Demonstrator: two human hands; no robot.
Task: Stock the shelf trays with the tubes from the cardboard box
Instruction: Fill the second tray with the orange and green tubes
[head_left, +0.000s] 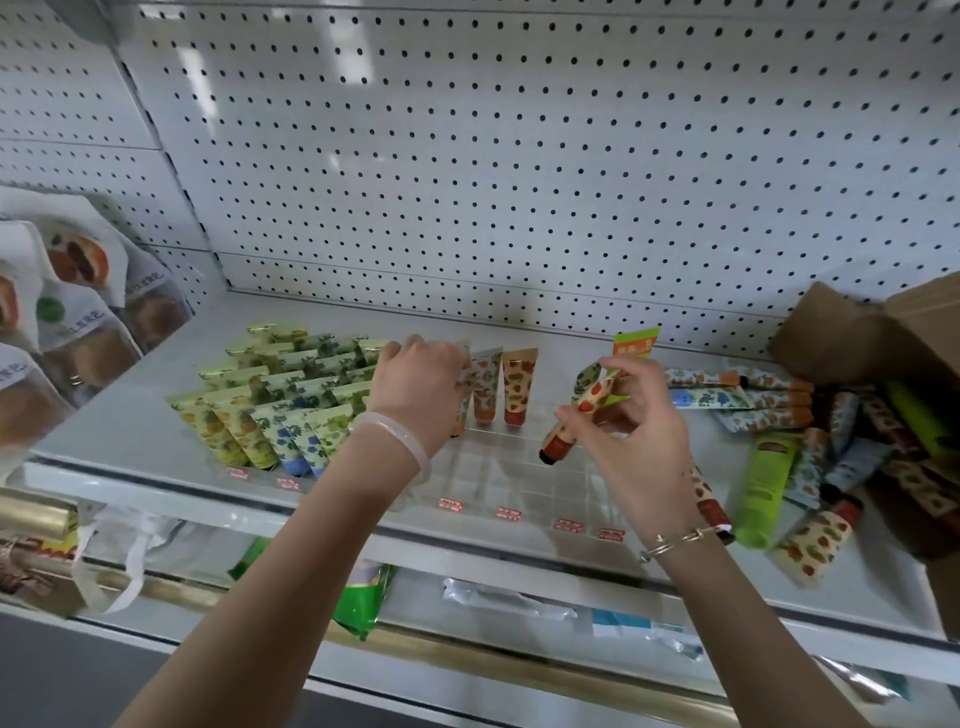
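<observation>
On the left of the shelf (130, 415), rows of green and blue tubes (291, 405) stand in the clear tray (519, 473). They lean on each other, so one bump could tip a whole row. The left hand (421, 384) has its fingers curled round a spotted tube (464, 400). It looks to be putting it next to two orange tubes (518, 384) that stand in the tray. If the hand pushes too hard or misses the little slot, those two could fall over like dominoes. The wrist hangs just over the blue tubes and might knock them too.

The right hand (639, 421) is full. Its thumb and fingers pinch a red-spotted tube (576, 415), and more tubes are tucked in the palm. That is a lot for one hand, so one may slip and drop onto the empty slots or off the front edge.

Further right, loose tubes (779, 410) lie in a heap on the shelf, spilling from the cardboard box (883, 338). Some lie near the front edge and could roll off.
</observation>
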